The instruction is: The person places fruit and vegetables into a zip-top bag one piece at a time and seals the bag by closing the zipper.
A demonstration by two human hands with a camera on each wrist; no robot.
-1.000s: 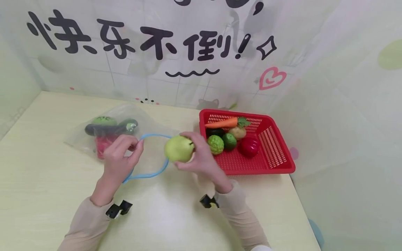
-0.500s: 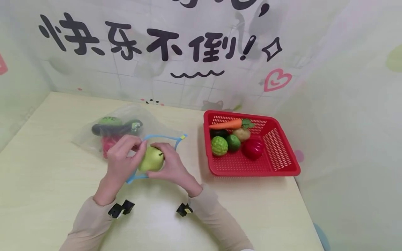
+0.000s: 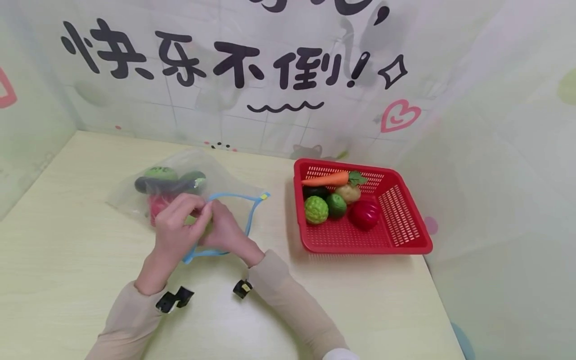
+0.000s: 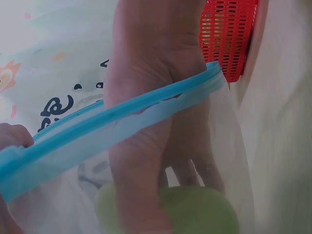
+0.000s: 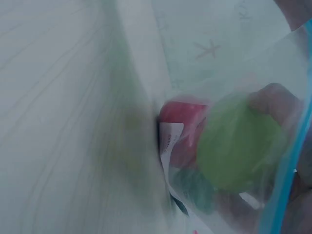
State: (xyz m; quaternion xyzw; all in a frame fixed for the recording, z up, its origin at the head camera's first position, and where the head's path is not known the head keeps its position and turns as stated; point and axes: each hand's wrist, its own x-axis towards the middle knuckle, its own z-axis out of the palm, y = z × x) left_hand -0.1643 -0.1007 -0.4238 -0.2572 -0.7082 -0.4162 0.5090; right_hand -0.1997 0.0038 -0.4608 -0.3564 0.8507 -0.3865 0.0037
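Note:
A clear zip bag [image 3: 215, 170] with a blue rim lies on the table, its mouth toward me. My left hand [image 3: 174, 231] pinches the rim at the bag's mouth. Through that mouth reaches my right hand [image 3: 228, 231], holding a green pear [image 5: 239, 144] inside the bag; in the left wrist view the pear [image 4: 200, 209] shows through the plastic below the blue strip. Deeper in the bag lie a long dark vegetable [image 3: 142, 185], a round green item [image 3: 162, 173] and a red item [image 5: 183, 117] with a white label. In the head view my hands mostly hide the pear.
To the right stands a red basket [image 3: 360, 249] holding a carrot [image 3: 328, 179], a bumpy green fruit [image 3: 316, 210], a smooth green fruit [image 3: 336, 206], a potato-like item [image 3: 348, 193], a dark item and a red pepper [image 3: 364, 215]. A printed wall sheet backs the table.
My right hand has carried the pear leftward from beside the basket and into the bag's mouth. My left hand has kept its pinch on the rim. The head view has shifted slightly.

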